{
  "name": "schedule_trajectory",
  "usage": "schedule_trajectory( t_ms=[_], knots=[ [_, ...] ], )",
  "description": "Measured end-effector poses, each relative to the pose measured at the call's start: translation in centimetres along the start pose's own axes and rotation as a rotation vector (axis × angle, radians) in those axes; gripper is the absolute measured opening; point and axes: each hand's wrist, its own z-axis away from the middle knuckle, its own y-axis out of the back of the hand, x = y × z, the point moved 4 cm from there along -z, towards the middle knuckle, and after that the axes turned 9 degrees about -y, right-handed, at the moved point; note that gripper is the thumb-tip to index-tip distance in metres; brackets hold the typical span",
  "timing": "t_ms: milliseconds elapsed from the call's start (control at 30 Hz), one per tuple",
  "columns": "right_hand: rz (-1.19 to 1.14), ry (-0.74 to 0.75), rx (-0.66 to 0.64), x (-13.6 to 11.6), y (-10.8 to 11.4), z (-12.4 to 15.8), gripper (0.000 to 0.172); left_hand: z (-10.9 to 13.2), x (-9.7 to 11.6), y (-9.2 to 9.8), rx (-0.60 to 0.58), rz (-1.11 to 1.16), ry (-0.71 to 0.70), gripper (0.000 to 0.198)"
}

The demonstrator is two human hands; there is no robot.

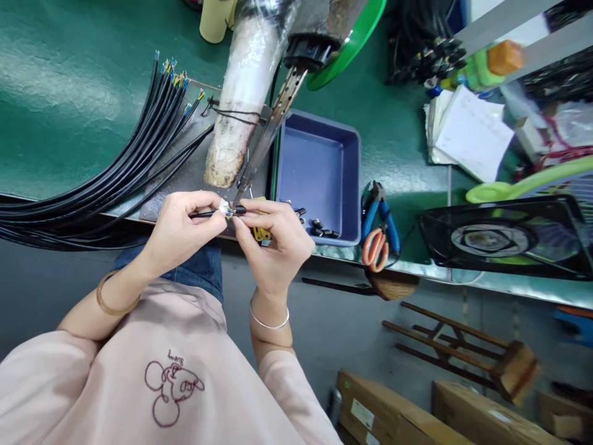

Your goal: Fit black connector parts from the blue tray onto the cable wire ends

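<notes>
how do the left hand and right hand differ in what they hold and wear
The left hand pinches a black cable, a white piece beside it; the right hand pinches a small black part. The left hand's bangle is tan and broader; the right hand's bangle is silver and thin. Both grip between thumb and fingers.

left hand (189,228): pinches cable (200,215) | right hand (275,241): pinches connector (239,211), coloured wires (229,214) between | iron (273,123): tip by wires | tray (319,127): black parts (319,230) inside | pliers (378,193): right of tray | bundle (125,165): left
</notes>
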Motion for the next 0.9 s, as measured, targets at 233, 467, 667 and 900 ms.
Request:
schedule_trajectory(
  t_ms=[233, 467, 667, 900],
  knots=[
    [-0.026, -0.019, 0.011, -0.3, 0.0, -0.6, 0.013, -0.2, 0.5, 0.2, 0.020, -0.026, -0.033, 0.017],
    [0.012, -0.005, 0.009, -0.6, 0.1, -0.5, 0.012, -0.4, 0.4, 0.2, 0.012, -0.027, -0.002, 0.019],
    [0.052, 0.023, 0.031, -0.9, 0.0, -0.2, 0.014, -0.4, 0.4, 0.2, 0.018, 0.002, 0.004, 0.019],
    [0.073, 0.028, 0.041, -1.1, -0.1, 0.0, 0.012, -0.4, 0.3, 0.3, 0.019, 0.011, 0.042, 0.020]
  ],
)
